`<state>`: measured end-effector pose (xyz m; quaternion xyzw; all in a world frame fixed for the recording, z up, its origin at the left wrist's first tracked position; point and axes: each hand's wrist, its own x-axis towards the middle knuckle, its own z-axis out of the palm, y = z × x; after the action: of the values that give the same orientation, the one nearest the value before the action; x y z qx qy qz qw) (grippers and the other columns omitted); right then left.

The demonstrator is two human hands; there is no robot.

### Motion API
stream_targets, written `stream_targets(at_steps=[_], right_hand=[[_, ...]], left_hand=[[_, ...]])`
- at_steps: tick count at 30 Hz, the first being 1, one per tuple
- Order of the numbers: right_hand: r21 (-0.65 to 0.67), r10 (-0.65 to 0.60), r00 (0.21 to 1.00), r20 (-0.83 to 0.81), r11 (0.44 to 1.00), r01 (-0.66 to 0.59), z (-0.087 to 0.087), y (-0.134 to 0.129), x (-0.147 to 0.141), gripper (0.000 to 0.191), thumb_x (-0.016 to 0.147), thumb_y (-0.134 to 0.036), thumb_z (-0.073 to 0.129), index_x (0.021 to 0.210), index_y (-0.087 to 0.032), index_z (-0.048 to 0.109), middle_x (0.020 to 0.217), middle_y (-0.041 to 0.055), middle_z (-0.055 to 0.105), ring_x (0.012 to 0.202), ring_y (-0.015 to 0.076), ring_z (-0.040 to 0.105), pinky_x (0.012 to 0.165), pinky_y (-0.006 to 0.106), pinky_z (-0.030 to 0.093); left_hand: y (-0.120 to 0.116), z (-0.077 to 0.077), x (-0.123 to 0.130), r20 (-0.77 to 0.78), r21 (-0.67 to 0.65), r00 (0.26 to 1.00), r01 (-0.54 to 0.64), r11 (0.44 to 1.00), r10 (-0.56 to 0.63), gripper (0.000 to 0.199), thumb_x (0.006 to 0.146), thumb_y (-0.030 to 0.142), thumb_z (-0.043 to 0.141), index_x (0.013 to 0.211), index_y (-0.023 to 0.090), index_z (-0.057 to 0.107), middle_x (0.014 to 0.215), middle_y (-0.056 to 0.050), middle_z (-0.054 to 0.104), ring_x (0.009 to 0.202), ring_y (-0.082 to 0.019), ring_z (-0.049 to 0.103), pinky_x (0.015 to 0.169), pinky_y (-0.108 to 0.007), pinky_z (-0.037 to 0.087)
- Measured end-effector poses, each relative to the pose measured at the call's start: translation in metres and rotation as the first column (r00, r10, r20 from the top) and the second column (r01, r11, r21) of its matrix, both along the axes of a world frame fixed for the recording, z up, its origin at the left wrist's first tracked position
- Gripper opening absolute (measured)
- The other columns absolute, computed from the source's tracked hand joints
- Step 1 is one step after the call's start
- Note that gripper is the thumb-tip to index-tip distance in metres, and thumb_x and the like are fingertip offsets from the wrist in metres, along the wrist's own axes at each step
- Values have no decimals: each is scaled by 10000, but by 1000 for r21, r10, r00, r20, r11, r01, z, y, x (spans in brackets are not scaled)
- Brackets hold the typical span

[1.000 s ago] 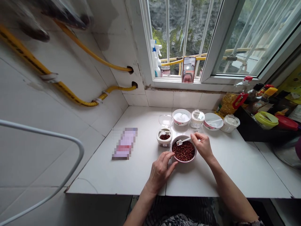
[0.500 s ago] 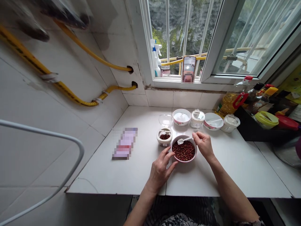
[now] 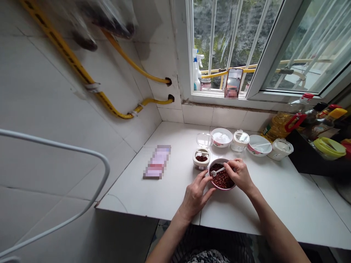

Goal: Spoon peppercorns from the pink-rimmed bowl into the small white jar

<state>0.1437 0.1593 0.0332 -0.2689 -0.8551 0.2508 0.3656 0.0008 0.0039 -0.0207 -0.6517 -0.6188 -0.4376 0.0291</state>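
Note:
A pink-rimmed bowl [image 3: 222, 189] of dark red peppercorns [image 3: 225, 179] stands on the white tiled counter. My left hand [image 3: 194, 195] steadies it from the left, fingers and thumb curved against its side. Between thumb and fingertips, my right hand [image 3: 241, 177] pinches the handle of a small white spoon [image 3: 218, 171]. The spoon's scoop is low over the peppercorns, near the bowl's left side; whether it carries any I cannot tell. Just behind my left fingers sits a small seasoning jar [image 3: 201, 165], partly filled with similar dark red pieces, its clear lid [image 3: 204, 140] raised.
Behind are a bowl of white powder [image 3: 221, 145], a white-lidded jar [image 3: 240, 141], another bowl with a white spoon [image 3: 257, 151] and a second jar [image 3: 280, 150]. An oil bottle [image 3: 276, 126] stands back right. A blurred purple packet [image 3: 157, 162] lies left. A phone [image 3: 234, 80] leans at the window.
My right hand has brought the spoon down and left, deeper over the peppercorns. My left hand keeps to the bowl's side. The whole view has shifted, so everything appears farther right.

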Motion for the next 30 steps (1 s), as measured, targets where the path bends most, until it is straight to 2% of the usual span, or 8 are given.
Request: stream_targets(at_steps=[4, 9, 17, 20, 22, 24, 27, 30], right_hand=[[-178, -61, 997, -54, 983, 50, 3, 4, 4, 431, 878, -418, 526, 513, -203, 446, 491, -28, 447, 515, 121, 411, 584, 272, 374], [-442, -106, 984, -145, 896, 32, 7, 10, 9, 467, 811, -510, 566, 488, -210, 410, 465, -39, 397, 462, 100, 356, 463, 246, 301], [-485, -167, 967, -192, 873, 54, 7, 11, 4, 486, 807, -520, 577, 465, -216, 413, 442, -31, 426, 449, 106, 384, 475, 252, 331], [-357, -175, 960, -218, 930, 89, 17, 8, -6, 475, 875, -476, 526, 493, -217, 412, 464, -30, 434, 468, 114, 398, 503, 259, 340], [-171, -163, 960, -227, 977, 125, 25, 3, -16, 438, 921, -420, 499, 539, -213, 444, 507, -20, 482, 515, 128, 436, 567, 271, 371], [74, -119, 971, -209, 988, 137, 29, -3, -27, 382, 952, -353, 489, 600, -206, 494, 559, -11, 544, 560, 137, 472, 691, 298, 405], [401, 10, 998, -70, 916, 19, 27, -12, -39, 322, 971, -269, 483, 660, -202, 530, 593, -11, 586, 580, 135, 495, 866, 342, 389], [525, 67, 998, 6, 849, -60, 25, -16, -40, 295, 970, -222, 484, 680, -203, 534, 601, -17, 596, 590, 131, 513, 933, 355, 370]], left_hand=[[1, 0, -1, 1, 31, 1000, 17, 999, -17, 242, 963, 268, 538, 1196, 205, 519, 1303, -144, 579, 1088, -230, 660, 776, -318, 613], [1, -1, -2, -4, 34, 1000, 23, 999, -23, 232, 967, 269, 531, 1190, 206, 516, 1303, -149, 578, 1090, -236, 662, 783, -323, 614], [0, -1, -1, -10, 22, 1000, 8, 1000, -8, 225, 965, 264, 532, 1185, 221, 517, 1301, -137, 584, 1083, -241, 666, 779, -343, 620], [0, -3, -2, -17, 16, 1000, 6, 1000, -6, 232, 957, 252, 537, 1187, 220, 519, 1301, -135, 587, 1058, -235, 676, 771, -338, 621], [1, -4, -2, -13, 20, 1000, 7, 1000, -6, 233, 959, 250, 533, 1189, 219, 518, 1298, -137, 588, 1063, -238, 675, 772, -338, 621], [1, -4, -2, -6, 25, 1000, 7, 1000, -7, 230, 963, 251, 527, 1191, 221, 516, 1296, -136, 587, 1071, -241, 672, 781, -344, 620], [1, -5, -1, -1, 14, 1000, 11, 1000, -11, 234, 964, 252, 529, 1196, 224, 514, 1304, -135, 581, 1066, -241, 673, 805, -360, 616], [1, -5, -1, 4, 6, 1000, 15, 1000, -15, 238, 962, 249, 531, 1198, 224, 516, 1319, -136, 571, 1073, -239, 669, 821, -361, 611]])
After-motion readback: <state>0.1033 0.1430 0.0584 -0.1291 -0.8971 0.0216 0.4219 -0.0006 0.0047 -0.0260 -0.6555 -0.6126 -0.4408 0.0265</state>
